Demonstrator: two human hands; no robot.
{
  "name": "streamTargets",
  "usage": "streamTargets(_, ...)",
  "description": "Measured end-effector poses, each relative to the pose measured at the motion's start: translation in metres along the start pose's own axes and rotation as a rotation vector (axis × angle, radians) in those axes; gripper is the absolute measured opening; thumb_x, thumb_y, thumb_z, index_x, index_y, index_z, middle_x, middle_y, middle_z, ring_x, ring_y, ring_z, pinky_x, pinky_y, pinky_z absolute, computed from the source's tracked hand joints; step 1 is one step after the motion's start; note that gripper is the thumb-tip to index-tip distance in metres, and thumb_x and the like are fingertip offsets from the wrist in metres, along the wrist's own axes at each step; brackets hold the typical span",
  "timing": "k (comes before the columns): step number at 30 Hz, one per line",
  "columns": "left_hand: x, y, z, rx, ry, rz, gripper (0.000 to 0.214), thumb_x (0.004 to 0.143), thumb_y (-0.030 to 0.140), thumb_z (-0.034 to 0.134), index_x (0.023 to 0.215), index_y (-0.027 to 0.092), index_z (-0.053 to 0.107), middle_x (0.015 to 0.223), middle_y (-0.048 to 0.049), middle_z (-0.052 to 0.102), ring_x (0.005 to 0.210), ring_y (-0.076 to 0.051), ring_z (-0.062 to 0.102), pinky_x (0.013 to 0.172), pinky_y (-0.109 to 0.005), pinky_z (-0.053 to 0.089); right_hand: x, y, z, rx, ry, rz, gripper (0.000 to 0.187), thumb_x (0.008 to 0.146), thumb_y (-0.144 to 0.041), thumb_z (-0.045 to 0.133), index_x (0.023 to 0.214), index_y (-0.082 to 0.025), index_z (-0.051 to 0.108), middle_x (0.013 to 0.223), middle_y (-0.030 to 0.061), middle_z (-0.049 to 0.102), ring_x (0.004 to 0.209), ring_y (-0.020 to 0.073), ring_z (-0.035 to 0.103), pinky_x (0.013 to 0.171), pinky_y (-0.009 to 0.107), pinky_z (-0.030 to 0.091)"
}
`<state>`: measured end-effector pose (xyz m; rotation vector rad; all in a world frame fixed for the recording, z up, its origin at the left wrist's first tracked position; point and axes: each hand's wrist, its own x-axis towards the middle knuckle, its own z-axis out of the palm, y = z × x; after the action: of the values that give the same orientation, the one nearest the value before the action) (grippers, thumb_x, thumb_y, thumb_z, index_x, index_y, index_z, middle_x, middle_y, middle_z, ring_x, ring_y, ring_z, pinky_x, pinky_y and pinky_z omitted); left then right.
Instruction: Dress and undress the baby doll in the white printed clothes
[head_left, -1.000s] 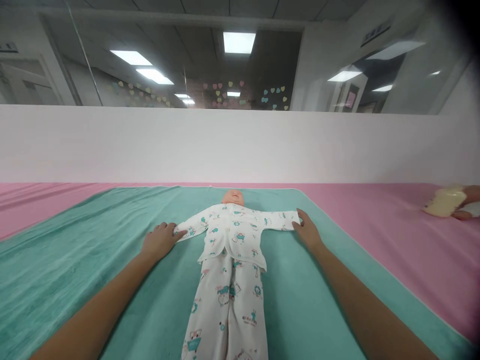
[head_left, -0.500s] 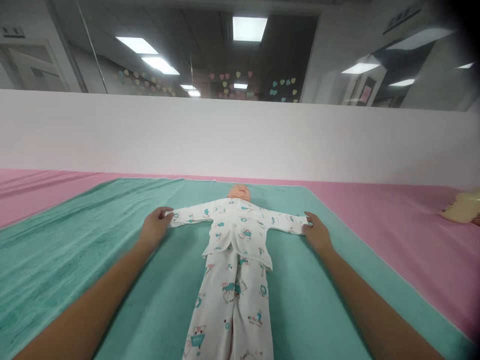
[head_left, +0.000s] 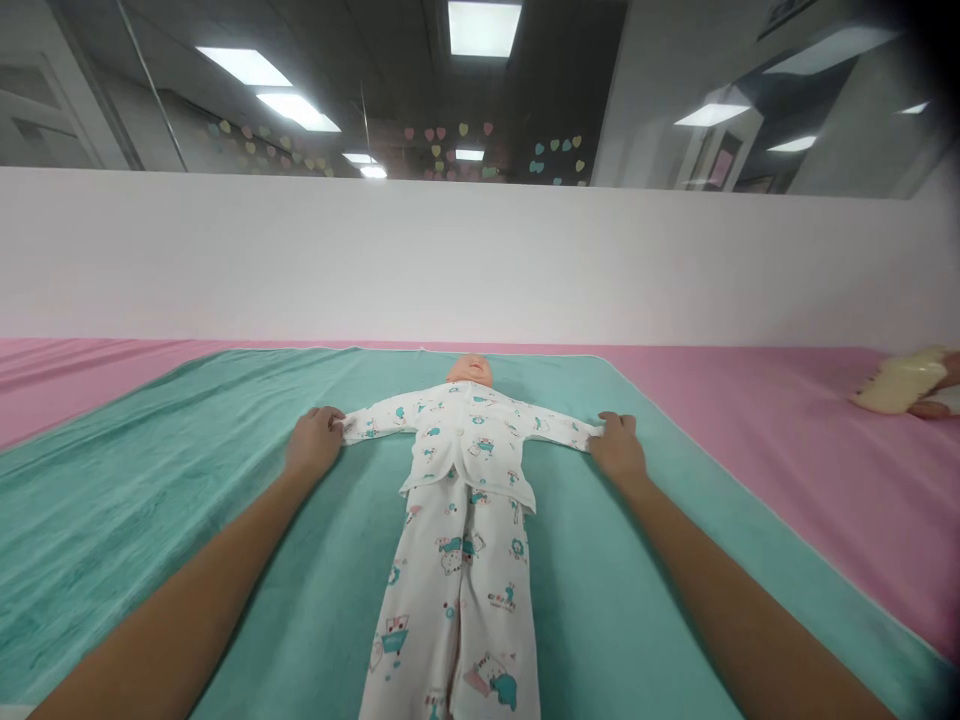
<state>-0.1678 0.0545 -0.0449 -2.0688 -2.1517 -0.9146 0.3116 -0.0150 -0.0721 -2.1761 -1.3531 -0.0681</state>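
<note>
A baby doll (head_left: pixel 470 370) lies on its back on a green blanket, its head toward the wall. It wears a white printed jacket (head_left: pixel 459 435) and matching printed trousers (head_left: pixel 457 590). Both sleeves are stretched out to the sides. My left hand (head_left: pixel 315 440) is closed on the cuff of the left-side sleeve (head_left: pixel 379 420). At the opposite cuff, my right hand (head_left: pixel 619 447) grips the end of the other sleeve (head_left: pixel 559 426). The doll's own hands are hidden by the cuffs and my fingers.
The green blanket (head_left: pixel 225 440) lies over a pink sheet (head_left: pixel 765 430). Behind it rises a low white wall (head_left: pixel 450 260) with glass above. At the far right is a pale yellow object (head_left: pixel 896 385), with part of another doll or a hand beside it, unclear which.
The camera view has shifted slightly. My right hand has changed its finger position at the cuff, and that sleeve slopes down a little more. My left hand still holds its cuff.
</note>
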Motion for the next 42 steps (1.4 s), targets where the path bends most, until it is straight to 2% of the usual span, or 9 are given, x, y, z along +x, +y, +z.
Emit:
streamTargets(6,-0.025,0.039,0.001,-0.03,0.154,0.335,0.04,0.087,0.037,0.032,0.117,0.019,0.051,0.132,-0.0083,0.042,0.121,-0.024,0.037,0.101,-0.036,0.032,-0.035,-0.048,-0.015,0.206,0.174,-0.407,0.043,0.08,-0.024,0.044,0.122,-0.016,0.046,0.129,0.0106,0.036,0.119,0.0246,0.035,0.099,0.04,0.032)
streamTargets(9,-0.035,0.056,0.009,-0.123,-0.029,0.419,0.044,0.089,0.041,0.027,0.124,0.023,0.047,0.143,-0.0028,0.031,0.13,-0.021,0.027,0.106,-0.036,0.025,-0.065,-0.086,-0.012,0.416,-0.045,-0.625,0.044,0.087,-0.039,0.038,0.128,-0.022,0.043,0.139,0.0037,0.032,0.128,0.02,0.027,0.108,0.038,0.023)
streamTargets(12,-0.043,0.062,0.017,-0.077,-0.206,0.44,0.043,0.089,0.042,0.027,0.119,0.024,0.053,0.144,-0.0017,0.03,0.134,-0.022,0.021,0.109,-0.044,0.015,-0.093,-0.108,-0.008,0.623,-0.308,-0.628,0.051,0.091,-0.046,0.026,0.136,-0.022,0.032,0.145,0.0013,0.022,0.134,0.0155,0.017,0.111,0.036,0.014)
streamTargets(16,-0.071,0.07,-0.003,-0.179,-0.234,0.3,0.047,0.087,0.045,0.028,0.119,0.021,0.053,0.14,-0.0041,0.038,0.13,-0.022,0.03,0.108,-0.04,0.022,-0.128,-0.098,-0.023,0.716,-0.555,-0.514,0.07,0.088,-0.054,0.03,0.143,-0.018,0.007,0.148,0.0053,0.007,0.136,0.018,0.011,0.111,0.038,0.013)
streamTargets(19,-0.118,0.081,-0.039,-0.353,-0.233,0.209,0.049,0.085,0.049,0.03,0.118,0.022,0.053,0.133,-0.003,0.046,0.123,-0.022,0.041,0.102,-0.034,0.034,-0.161,-0.071,-0.051,0.653,-0.65,-0.61,0.068,0.087,-0.052,0.037,0.142,-0.022,0.012,0.143,0.0071,0.028,0.129,0.0227,0.029,0.106,0.042,0.025)
streamTargets(23,-0.198,0.087,-0.08,-0.413,-0.301,0.327,0.04,0.084,0.048,0.038,0.12,0.035,0.05,0.138,0.0046,0.038,0.126,-0.021,0.038,0.103,-0.033,0.036,-0.216,-0.049,-0.087,0.608,-0.526,-0.585,0.053,0.086,-0.047,0.041,0.135,-0.028,0.033,0.139,0.0032,0.034,0.127,0.0235,0.031,0.106,0.042,0.026)
streamTargets(28,-0.262,0.086,-0.086,-0.205,-0.331,0.651,0.059,0.074,0.042,0.059,0.129,0.04,0.037,0.145,0.002,0.024,0.131,-0.026,0.027,0.104,-0.042,0.035,-0.272,-0.072,-0.1,0.514,-0.381,-0.733,0.05,0.076,-0.04,0.059,0.123,-0.032,0.045,0.128,0.0039,0.044,0.116,0.024,0.04,0.096,0.038,0.038)
streamTargets(34,-0.271,0.091,-0.081,-0.003,-0.181,0.766,0.058,0.074,0.007,0.05,0.126,0.03,0.043,0.144,-0.0004,0.028,0.131,-0.026,0.025,0.102,-0.046,0.037,-0.284,-0.104,-0.08,0.355,-0.085,-0.811,0.027,0.085,-0.023,0.049,0.112,-0.025,0.052,0.119,0.0026,0.051,0.119,0.0211,0.037,0.105,0.042,0.023)
streamTargets(42,-0.276,0.093,-0.075,-0.054,-0.018,0.8,0.045,0.071,0.0,0.045,0.106,0.025,0.057,0.138,-0.0024,0.038,0.128,-0.024,0.032,0.098,-0.042,0.042,-0.268,-0.097,-0.106,0.198,-0.27,-0.952,0.011,0.08,-0.012,0.049,0.085,-0.021,0.054,0.088,-0.0012,0.058,0.095,0.0143,0.049,0.109,0.04,0.011)
